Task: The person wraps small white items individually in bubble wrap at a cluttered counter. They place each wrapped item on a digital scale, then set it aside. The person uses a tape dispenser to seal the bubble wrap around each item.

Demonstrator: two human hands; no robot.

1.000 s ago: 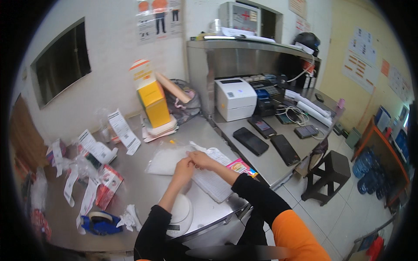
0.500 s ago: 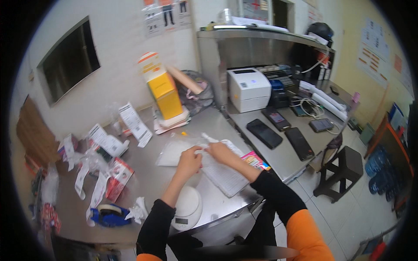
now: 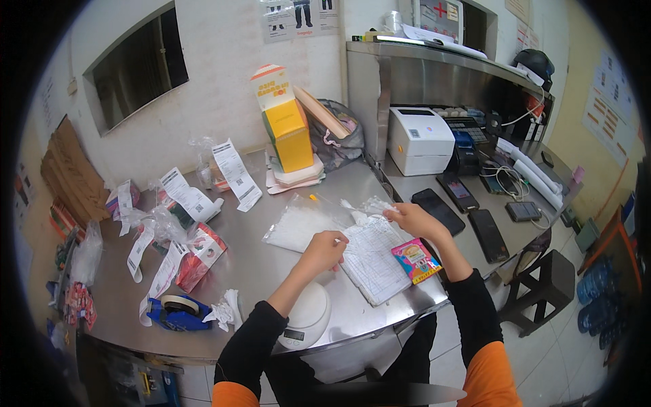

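Scale: white kitchen scale (image 3: 308, 308) close to the table's front edge, just below the left forearm. A dropped elbow could knock it.
Notebook: gridded notebook (image 3: 380, 273) lies ahead of the person, pink-and-yellow packet (image 3: 416, 260) on its right side. I'd expect a sleeve brush to slide that packet off.
Left hand: left hand (image 3: 325, 251) over the notebook's left edge, fingers curled; from here I can't tell if they pinch anything.
Bag: clear bag of white contents (image 3: 297, 227) flat on the steel table (image 3: 247, 263), just beyond the left hand. Its mouth may be unsealed, can't tell; if so, a tug could spill it.
Right hand: right hand (image 3: 412, 220), thumb and fingers pinching crumpled clear plastic (image 3: 375, 205) above the notebook's far end. Thin film, could slip or tear if yanked.
Phones: nearest black phone (image 3: 437, 210) right behind that hand; a wide swing could bump it.
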